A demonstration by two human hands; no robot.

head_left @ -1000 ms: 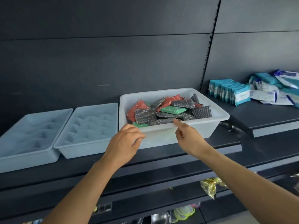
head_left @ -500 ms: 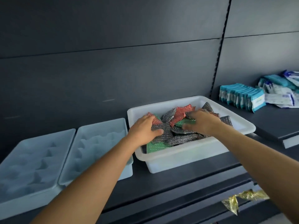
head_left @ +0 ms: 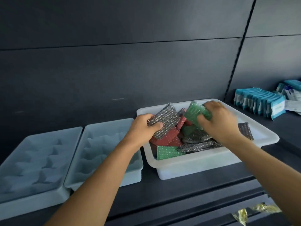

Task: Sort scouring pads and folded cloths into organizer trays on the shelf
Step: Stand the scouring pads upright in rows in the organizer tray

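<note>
Inside white bin point(head_left: 187, 165), left hand point(head_left: 143, 128) gripping silver pad point(head_left: 166, 119), right hand point(head_left: 218, 121), blurred, clutching green pad point(head_left: 193, 111)

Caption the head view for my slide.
Left hand lifts silver scouring pad, right hand green scouring pad, above white plastic bin.

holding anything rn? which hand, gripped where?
Both. Left hand pinches a silver scouring pad at its lower left corner. Right hand clutches a green scouring pad by its right end, above the white bin.
</note>
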